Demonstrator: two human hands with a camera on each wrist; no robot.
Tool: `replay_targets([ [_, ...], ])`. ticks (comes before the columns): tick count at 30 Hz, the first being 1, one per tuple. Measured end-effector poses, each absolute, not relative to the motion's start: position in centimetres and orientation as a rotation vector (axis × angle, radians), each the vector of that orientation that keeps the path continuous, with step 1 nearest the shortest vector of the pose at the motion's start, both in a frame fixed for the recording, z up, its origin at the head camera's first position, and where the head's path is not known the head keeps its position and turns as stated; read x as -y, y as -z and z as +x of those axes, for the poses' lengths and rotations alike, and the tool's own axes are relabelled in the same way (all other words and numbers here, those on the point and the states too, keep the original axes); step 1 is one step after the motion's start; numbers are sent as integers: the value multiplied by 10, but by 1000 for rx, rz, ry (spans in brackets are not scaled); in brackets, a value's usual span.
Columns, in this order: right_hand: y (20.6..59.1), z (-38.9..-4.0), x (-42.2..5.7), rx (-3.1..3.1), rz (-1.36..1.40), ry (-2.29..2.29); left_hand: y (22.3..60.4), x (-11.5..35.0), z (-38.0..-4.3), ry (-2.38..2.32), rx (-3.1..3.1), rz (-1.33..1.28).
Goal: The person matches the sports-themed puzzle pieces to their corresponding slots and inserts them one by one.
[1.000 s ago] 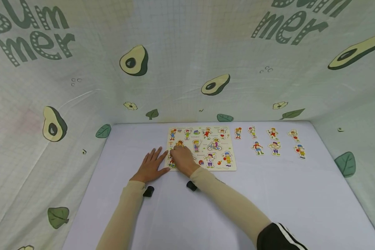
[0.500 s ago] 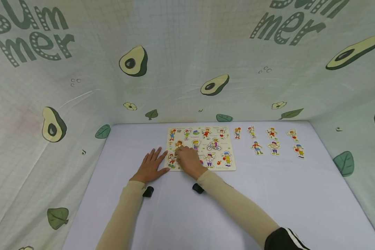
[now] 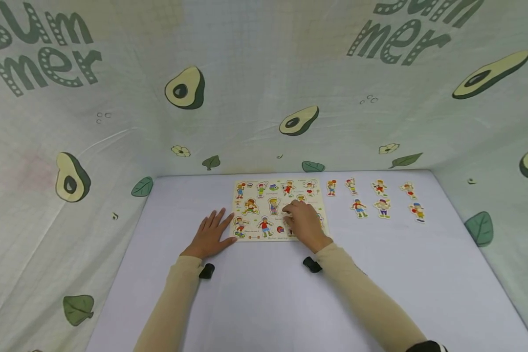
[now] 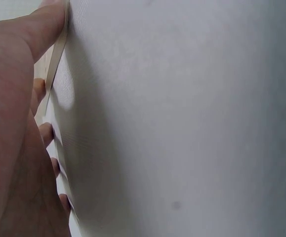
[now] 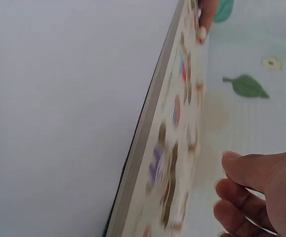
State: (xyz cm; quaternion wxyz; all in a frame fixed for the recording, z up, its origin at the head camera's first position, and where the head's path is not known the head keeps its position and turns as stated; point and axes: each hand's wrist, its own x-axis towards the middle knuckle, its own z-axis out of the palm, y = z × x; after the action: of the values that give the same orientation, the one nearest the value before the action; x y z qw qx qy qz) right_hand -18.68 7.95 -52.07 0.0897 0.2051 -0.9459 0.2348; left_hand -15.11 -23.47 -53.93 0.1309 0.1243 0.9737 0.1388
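A pale picture puzzle board (image 3: 245, 194) lies on the table, showing several colourful figures of children at sports. My left hand (image 3: 207, 236) rests flat with spread fingers, fingertips and thumb at the board's left edge; the left wrist view shows the thumb (image 4: 49, 29) by that edge. Over the board's right half hovers my right hand (image 3: 307, 224), hiding the figures beneath. In the right wrist view its thumb (image 5: 246, 168) and loosely bent fingers hold nothing and stand apart from the board surface. Uncovered at the lower left are a skateboarder figure (image 3: 239, 227) and a runner figure (image 3: 250, 207).
Right of the board several loose figure pieces lie in two rows, among them a purple-capped one (image 3: 383, 208) and a blue-capped one (image 3: 417, 212). A printed curtain (image 3: 237, 88) stands along the table's back and sides.
My right hand has moved right across the board, from the lower-left figures to the right half, uncovering the figures at the left. The left hand has stayed in place.
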Motion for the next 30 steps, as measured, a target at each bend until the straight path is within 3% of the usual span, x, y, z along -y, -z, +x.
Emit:
replay_targets([
  [17, 525, -183, -192, 2789, 462, -533, 545, 237, -152, -396, -2801, 333],
  [30, 530, -184, -243, 2776, 490, -398, 546, 237, -153, -397, -2808, 326],
])
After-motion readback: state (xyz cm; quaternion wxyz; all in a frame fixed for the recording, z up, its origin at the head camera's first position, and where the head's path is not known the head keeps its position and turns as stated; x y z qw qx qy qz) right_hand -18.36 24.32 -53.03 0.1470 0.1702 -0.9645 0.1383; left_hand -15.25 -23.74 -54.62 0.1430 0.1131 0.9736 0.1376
